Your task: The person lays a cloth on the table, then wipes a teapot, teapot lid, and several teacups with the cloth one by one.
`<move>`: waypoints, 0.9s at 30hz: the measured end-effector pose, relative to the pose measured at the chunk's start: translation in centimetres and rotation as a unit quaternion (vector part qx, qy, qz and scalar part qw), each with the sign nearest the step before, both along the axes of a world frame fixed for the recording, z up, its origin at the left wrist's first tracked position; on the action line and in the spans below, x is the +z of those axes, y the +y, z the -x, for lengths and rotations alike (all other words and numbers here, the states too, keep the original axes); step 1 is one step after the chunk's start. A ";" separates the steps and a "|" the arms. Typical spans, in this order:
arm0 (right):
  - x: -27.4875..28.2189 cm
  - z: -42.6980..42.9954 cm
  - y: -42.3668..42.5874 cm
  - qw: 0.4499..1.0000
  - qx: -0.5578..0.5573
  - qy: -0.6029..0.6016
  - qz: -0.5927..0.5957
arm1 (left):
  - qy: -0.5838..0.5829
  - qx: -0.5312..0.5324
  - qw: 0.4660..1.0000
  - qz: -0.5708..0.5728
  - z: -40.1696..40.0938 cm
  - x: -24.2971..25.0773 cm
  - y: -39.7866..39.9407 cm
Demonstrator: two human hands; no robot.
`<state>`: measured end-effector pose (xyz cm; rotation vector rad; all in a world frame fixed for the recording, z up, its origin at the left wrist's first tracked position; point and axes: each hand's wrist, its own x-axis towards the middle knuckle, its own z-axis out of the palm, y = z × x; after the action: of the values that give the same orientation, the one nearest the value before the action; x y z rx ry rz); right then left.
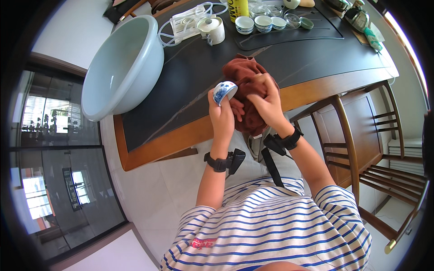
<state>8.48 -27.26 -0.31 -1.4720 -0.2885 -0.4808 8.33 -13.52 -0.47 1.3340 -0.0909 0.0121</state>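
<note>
My left hand [222,111] holds a small blue-and-white porcelain teacup [223,92], tilted, above the table's front edge. Right beside the cup, my right hand [269,101] grips a bunched reddish-brown cloth [249,81], which hangs down past the fingers. Part of the cloth lies against my left fingers. Farther back on the dark tabletop [190,78] stand more white cups with blue patterns [244,24], glass cups [291,20], a small green cup [307,23] and a pale lidded teapot [212,30].
A large pale-blue plastic basin [142,74] leans on its side at the table's left end. Clear tubing [166,35] and a yellow can [238,10] are at the back. On the right, a glass kettle [357,18] stands near the far edge, and wooden chairs [349,135] stand beside the table.
</note>
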 end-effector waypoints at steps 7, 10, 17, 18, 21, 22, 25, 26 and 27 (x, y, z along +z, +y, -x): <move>0.8 -0.4 0.6 0.978 0.030 -0.096 0.182 | -0.112 0.098 0.985 -0.091 -0.4 -0.2 -0.1; 1.4 -1.0 -0.2 0.990 0.136 0.007 0.025 | -0.051 0.045 0.990 -0.122 0.5 1.2 -0.4; 0.3 -1.1 0.1 0.992 -0.014 0.091 0.088 | -0.085 -0.068 0.979 -0.174 0.2 1.0 1.2; 0.4 -1.3 0.3 0.990 -0.034 0.090 0.104 | -0.064 -0.081 0.985 -0.140 0.2 0.8 1.4; 0.3 -1.2 1.1 0.992 -0.076 0.076 0.060 | -0.014 -0.110 0.986 -0.122 0.5 0.3 1.6; 0.6 -1.1 1.1 0.991 -0.074 0.085 0.071 | -0.026 -0.088 0.989 -0.113 0.5 0.2 1.2; 0.8 -1.1 1.1 0.990 -0.067 0.078 0.099 | -0.057 -0.059 0.991 -0.105 0.7 0.9 0.7; 1.0 -1.0 1.1 0.990 -0.056 0.063 0.111 | -0.076 -0.055 0.990 -0.106 0.8 1.1 0.7; 1.2 -1.0 1.2 0.990 -0.043 0.046 0.124 | -0.077 -0.051 0.990 -0.106 0.8 1.1 0.8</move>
<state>9.46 -26.08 0.85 -1.7487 -0.2177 -0.4578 7.55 -12.72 0.66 1.5375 -0.2979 0.0189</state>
